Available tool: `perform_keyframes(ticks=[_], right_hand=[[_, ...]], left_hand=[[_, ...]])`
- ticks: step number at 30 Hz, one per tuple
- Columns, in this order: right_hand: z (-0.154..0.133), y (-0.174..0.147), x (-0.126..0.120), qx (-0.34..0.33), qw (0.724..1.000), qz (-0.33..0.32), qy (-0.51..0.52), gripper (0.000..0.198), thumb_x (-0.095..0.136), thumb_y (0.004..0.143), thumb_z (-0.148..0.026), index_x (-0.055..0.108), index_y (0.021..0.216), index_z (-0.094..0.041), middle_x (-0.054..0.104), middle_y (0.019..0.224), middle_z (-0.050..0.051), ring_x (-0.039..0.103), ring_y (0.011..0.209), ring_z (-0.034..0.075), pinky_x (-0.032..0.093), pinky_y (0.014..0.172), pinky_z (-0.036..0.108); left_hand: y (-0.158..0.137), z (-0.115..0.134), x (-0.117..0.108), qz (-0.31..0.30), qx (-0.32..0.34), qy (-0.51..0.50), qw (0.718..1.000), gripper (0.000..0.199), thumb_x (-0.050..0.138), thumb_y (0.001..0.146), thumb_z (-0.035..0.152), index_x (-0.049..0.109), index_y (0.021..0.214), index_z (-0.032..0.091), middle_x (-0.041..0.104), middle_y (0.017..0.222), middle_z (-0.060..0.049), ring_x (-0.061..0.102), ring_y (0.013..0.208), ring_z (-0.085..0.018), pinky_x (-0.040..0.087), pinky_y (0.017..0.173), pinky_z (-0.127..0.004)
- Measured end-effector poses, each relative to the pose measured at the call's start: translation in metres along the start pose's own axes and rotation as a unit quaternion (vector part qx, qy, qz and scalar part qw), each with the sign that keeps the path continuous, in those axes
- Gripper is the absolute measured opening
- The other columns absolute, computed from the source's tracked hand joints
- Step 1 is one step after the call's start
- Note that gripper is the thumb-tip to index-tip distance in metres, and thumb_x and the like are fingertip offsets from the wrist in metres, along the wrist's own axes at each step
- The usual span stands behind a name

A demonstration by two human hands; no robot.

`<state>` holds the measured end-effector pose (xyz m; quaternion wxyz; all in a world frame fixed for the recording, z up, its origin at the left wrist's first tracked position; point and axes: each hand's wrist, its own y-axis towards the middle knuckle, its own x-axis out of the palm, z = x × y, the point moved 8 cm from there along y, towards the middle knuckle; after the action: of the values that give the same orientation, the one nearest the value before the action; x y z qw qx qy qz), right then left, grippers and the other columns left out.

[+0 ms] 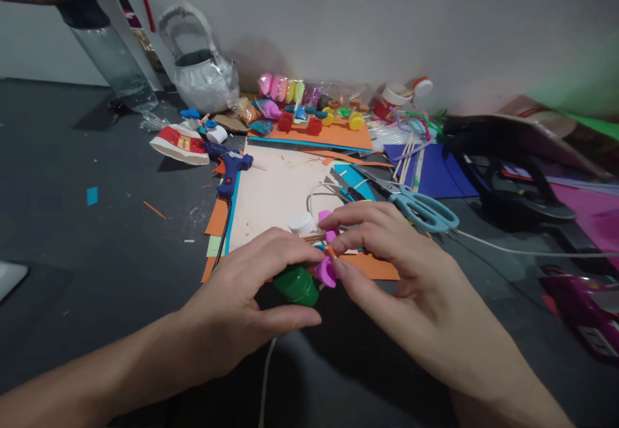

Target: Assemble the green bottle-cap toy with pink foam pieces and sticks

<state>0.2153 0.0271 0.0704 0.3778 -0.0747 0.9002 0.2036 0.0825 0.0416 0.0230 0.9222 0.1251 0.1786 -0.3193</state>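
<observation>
My left hand (258, 280) curls round a small craft piece, with its fingers over a shiny green lid-like part (296, 285) and its thumb below. A white cap (302, 223) and thin wooden sticks (314, 238) show just behind the fingers. My right hand (387, 257) pinches at a pink clay-like piece (327, 272) with an orange bit at its upper end. Another pink piece (329, 220) sits a little higher, by the right fingertips. How these parts join is partly hidden by my fingers.
A blue glue gun (232, 169) lies left of the cream sheet (275, 189); blue-handled scissors (425, 210) lie right. Small wheeled models (314, 118) stand on orange paper behind. A kettle (203, 77), water bottle (116, 60) and black tape dispenser-like object (512, 170) stand around. A white cable (507, 247) crosses right.
</observation>
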Motion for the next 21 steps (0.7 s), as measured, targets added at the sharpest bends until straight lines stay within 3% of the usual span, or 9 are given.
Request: perform_keyframes(ticks=[14, 21], right_hand=[[0.0008, 0.0009, 0.0013, 0.017, 1.0, -0.023, -0.01, 0.004, 0.061, 0.091, -0.021, 0.063, 0.087, -0.022, 0.066, 0.109, 0.003, 0.057, 0.112, 0.017, 0.045, 0.094, 0.032], [-0.0025, 0.0005, 0.0018, 0.003, 0.999, -0.029, -0.016, 0.008, 0.061, 0.092, -0.021, 0.063, 0.084, -0.022, 0.067, 0.105, 0.002, 0.055, 0.113, 0.017, 0.045, 0.094, 0.032]], left_hand=[[-0.0008, 0.002, 0.0018, 0.009, 0.041, 0.002, 0.999, 0.039, 0.076, 0.082, 0.024, 0.062, 0.118, 0.024, 0.064, 0.116, 0.0, 0.06, 0.108, -0.013, 0.046, 0.093, -0.019], [0.0004, -0.0004, 0.0025, 0.001, 0.028, -0.012, 1.0, 0.039, 0.077, 0.081, 0.026, 0.063, 0.117, 0.025, 0.065, 0.115, 0.0, 0.061, 0.108, -0.014, 0.047, 0.093, -0.02]])
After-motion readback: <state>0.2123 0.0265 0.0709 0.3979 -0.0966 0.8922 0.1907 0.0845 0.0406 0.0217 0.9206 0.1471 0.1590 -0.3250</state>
